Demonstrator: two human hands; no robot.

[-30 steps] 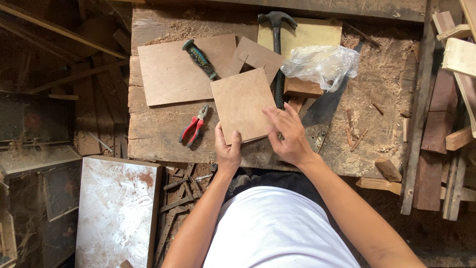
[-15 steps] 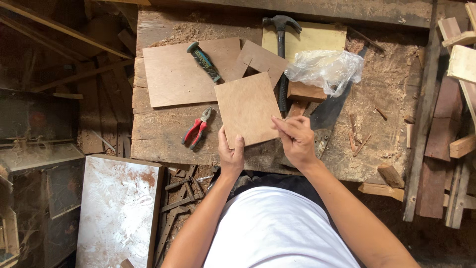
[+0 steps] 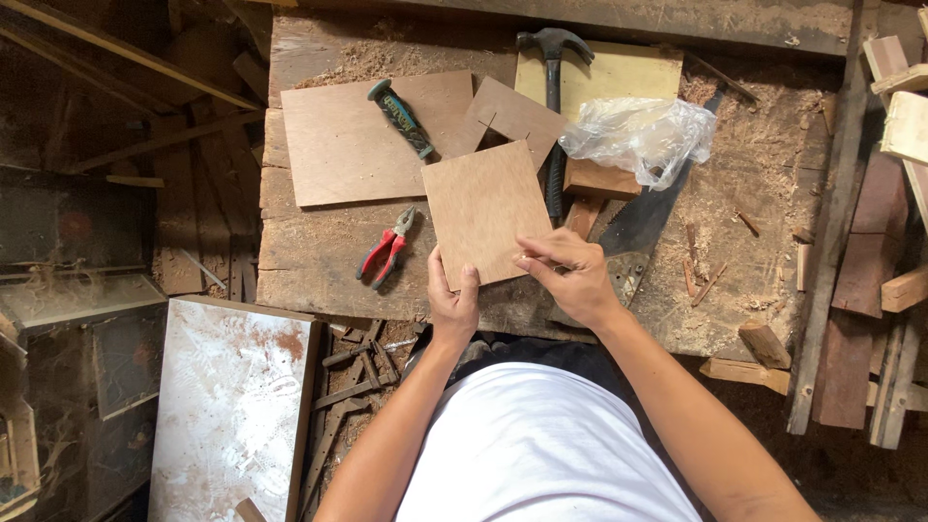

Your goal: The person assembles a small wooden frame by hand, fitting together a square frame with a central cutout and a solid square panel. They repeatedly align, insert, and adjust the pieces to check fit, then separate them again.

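While the left hand (image 3: pixel 452 302) grips the near edge of a small square plywood panel (image 3: pixel 486 211), thumb on top and fingers hidden under it, the right hand (image 3: pixel 572 275) pinches the same edge just beside it with bent fingertips. The panel sits tilted over the middle of a rough wooden workbench (image 3: pixel 754 203) strewn with sawdust. Left of the panel lie red-handled pliers (image 3: pixel 387 248), apart from it. Beyond them a larger plywood sheet (image 3: pixel 358 145) lies flat with a green-handled tool (image 3: pixel 400 118) resting on it, and a smaller notched piece (image 3: pixel 517 114) overlaps its right side. A hammer (image 3: pixel 553 97) lies behind the panel, its head on a pale yellow board (image 3: pixel 628 72). A crumpled clear plastic bag (image 3: pixel 643 135) rests to the right, over a saw blade (image 3: pixel 643 227) and a wood block (image 3: pixel 599 180)
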